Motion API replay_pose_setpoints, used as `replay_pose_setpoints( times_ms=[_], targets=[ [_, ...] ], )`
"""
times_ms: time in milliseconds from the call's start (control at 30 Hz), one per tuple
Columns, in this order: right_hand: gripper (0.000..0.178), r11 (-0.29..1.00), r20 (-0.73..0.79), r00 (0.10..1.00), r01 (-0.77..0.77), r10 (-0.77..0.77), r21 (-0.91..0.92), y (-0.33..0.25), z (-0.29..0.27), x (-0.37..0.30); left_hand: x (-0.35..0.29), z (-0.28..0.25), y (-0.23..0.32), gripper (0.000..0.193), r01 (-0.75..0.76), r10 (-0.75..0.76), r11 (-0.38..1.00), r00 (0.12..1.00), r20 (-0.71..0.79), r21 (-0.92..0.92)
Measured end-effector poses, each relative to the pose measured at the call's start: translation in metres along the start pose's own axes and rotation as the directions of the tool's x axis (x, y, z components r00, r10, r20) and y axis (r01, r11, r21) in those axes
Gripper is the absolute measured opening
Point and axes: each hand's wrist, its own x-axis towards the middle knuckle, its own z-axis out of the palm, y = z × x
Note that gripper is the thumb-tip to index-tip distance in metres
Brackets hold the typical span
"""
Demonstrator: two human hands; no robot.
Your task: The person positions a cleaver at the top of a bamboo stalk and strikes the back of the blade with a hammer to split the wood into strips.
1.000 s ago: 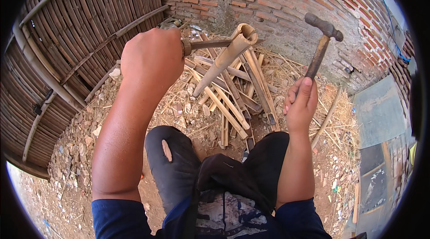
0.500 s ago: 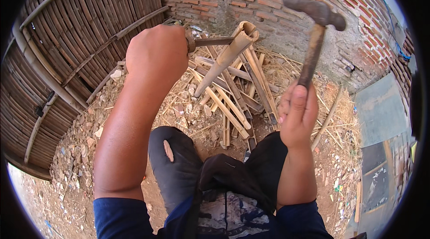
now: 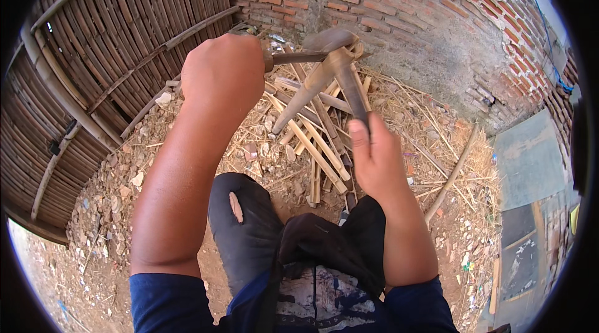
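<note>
A weathered red-brick wall point(image 3: 424, 33) rises behind a tan, hollow bamboo tube point(image 3: 299, 99), with a brown slatted wall point(image 3: 125, 46) to the tube's left and pale split-bamboo strips point(image 3: 318, 159) heaped beside its lower part. The tube stands tilted; to its right, the right hand point(image 3: 379, 157) grips a brown-handled hammer point(image 3: 352, 91), its dark head blurred at the tube's top, contact unclear. A dark, narrow-bladed metal knife point(image 3: 301, 57) crosses that top, clenched in the left hand point(image 3: 224, 74).

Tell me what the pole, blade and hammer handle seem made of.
Pole: probably bamboo, matte tan, from its rounded, tube-like shape. Blade: likely steel, dark and dull, given its thin flat shape. Hammer handle: perhaps wood, from its dull brown look, but blurred.
</note>
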Motion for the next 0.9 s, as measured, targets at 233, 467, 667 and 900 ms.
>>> replay_pose_setpoints(
  times_ms=[233, 467, 667, 900],
  targets=[
    [0.033, 0.914, -0.044, 0.993, -0.087, 0.113, 0.396, -0.02, -0.022, -0.001, -0.007, -0.002, -0.003, 0.023, -0.008, 0.009, 0.999, 1.0, 0.015, -0.034],
    [0.033, 0.997, -0.02, 1.0, -0.009, 0.011, 0.075, 0.004, 0.021, -0.002, -0.005, -0.002, 0.009, 0.02, -0.046, 0.047, 0.998, 0.999, 0.025, -0.034],
    [0.03, 0.899, -0.119, 0.992, 0.009, 0.049, 0.438, -0.005, -0.009, -0.004, -0.008, -0.001, 0.01, 0.017, -0.035, 0.037, 0.998, 0.998, 0.044, -0.051],
    [0.033, 0.995, -0.068, 0.994, -0.085, 0.089, 0.06, 0.013, 0.023, -0.005, 0.0, 0.0, 0.019, 0.02, -0.035, 0.04, 0.996, 0.997, 0.064, -0.079]
  ],
)
